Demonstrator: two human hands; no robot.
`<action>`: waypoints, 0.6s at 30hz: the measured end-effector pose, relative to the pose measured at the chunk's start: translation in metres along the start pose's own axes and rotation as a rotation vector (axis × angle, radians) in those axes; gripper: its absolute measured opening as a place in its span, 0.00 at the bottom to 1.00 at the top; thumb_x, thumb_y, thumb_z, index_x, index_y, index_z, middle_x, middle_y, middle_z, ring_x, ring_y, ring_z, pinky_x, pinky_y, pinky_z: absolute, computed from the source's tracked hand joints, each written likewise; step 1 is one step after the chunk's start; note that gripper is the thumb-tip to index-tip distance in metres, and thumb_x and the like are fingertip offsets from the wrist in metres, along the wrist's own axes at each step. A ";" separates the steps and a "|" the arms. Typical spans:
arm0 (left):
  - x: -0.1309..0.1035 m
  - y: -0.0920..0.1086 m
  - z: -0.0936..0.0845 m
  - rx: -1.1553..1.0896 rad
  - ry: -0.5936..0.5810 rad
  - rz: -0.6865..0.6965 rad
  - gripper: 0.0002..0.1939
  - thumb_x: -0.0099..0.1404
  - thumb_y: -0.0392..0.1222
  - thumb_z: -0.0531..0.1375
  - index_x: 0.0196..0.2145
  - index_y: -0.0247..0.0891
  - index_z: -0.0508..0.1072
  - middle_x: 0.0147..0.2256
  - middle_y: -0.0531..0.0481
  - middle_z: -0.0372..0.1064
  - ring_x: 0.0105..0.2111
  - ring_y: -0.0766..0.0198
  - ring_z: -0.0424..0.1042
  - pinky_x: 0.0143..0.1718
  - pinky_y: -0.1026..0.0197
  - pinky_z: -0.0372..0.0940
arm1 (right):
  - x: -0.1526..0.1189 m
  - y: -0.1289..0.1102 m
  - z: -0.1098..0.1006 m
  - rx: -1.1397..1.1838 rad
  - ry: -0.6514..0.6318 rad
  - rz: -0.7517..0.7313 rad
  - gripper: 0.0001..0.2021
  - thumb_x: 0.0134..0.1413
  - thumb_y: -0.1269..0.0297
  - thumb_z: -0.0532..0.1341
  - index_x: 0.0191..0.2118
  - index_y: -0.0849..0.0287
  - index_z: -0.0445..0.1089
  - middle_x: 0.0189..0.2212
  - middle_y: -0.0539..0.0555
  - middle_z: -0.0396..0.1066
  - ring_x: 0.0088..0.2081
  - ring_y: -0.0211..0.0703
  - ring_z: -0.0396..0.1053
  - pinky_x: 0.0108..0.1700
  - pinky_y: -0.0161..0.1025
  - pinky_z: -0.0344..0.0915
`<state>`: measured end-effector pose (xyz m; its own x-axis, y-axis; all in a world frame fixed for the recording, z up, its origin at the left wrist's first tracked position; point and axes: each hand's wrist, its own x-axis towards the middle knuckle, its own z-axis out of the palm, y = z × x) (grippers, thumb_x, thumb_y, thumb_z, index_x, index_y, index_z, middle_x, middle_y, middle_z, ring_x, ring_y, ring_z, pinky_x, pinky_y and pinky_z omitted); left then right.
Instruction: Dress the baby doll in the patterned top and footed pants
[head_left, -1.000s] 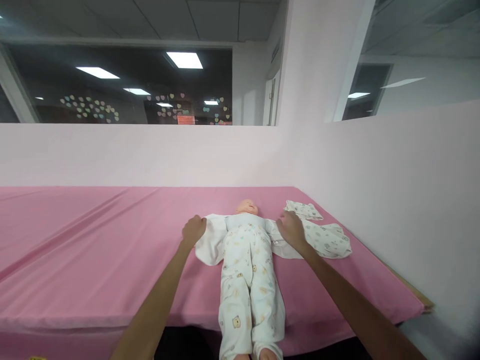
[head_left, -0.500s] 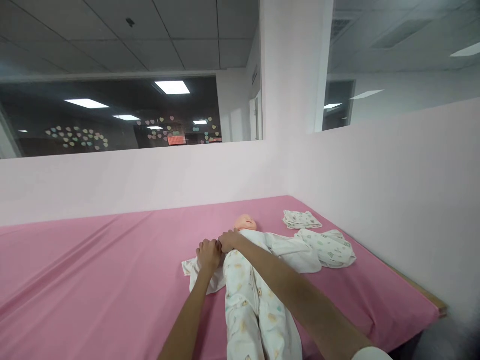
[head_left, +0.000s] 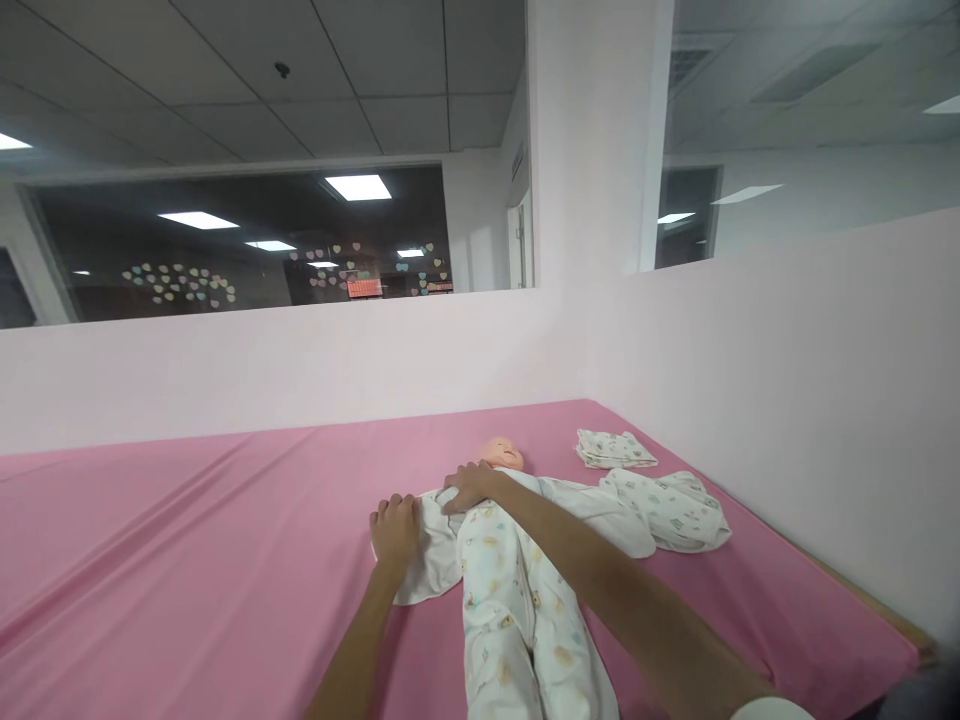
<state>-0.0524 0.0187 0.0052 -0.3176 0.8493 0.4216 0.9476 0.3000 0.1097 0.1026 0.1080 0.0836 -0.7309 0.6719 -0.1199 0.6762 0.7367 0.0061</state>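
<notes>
Wearing printed trousers (head_left: 491,600), the baby doll (head_left: 502,453) has its white top (head_left: 431,572) unclosed — left hand (head_left: 394,528), right hand (head_left: 474,484): can't tell the grip.

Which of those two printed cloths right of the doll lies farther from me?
The small folded cloth, toward the back; the larger rumpled cloth lies nearer you.

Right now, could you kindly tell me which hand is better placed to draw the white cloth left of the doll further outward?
Probably the left hand: it is at the outer side of the white cloth, while the right hand reaches across the doll and sits close to its head.
</notes>
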 end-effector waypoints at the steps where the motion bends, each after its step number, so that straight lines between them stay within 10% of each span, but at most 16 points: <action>1: -0.001 -0.003 0.001 0.014 -0.007 -0.003 0.19 0.74 0.42 0.44 0.42 0.39 0.75 0.42 0.43 0.72 0.47 0.52 0.68 0.46 0.54 0.57 | 0.000 0.000 -0.001 -0.003 0.002 -0.002 0.31 0.46 0.45 0.63 0.57 0.46 0.67 0.55 0.59 0.67 0.60 0.61 0.61 0.59 0.61 0.54; 7: -0.003 -0.007 0.003 -0.003 -0.055 -0.021 0.20 0.74 0.41 0.43 0.42 0.39 0.74 0.43 0.43 0.72 0.46 0.53 0.68 0.45 0.55 0.58 | 0.004 -0.005 -0.004 -0.086 -0.008 -0.036 0.33 0.36 0.54 0.71 0.53 0.49 0.69 0.50 0.59 0.70 0.56 0.61 0.65 0.55 0.56 0.59; 18: -0.003 -0.024 0.006 -0.073 -0.159 -0.124 0.20 0.72 0.42 0.45 0.42 0.40 0.76 0.44 0.41 0.73 0.47 0.52 0.70 0.44 0.56 0.61 | -0.023 0.017 -0.036 -0.018 0.070 -0.066 0.17 0.45 0.62 0.66 0.45 0.54 0.72 0.44 0.56 0.73 0.42 0.49 0.72 0.40 0.40 0.64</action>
<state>-0.0744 0.0115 -0.0040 -0.4280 0.8673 0.2542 0.8989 0.3793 0.2192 0.1276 0.1078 0.1223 -0.7789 0.6251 -0.0510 0.6251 0.7803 0.0188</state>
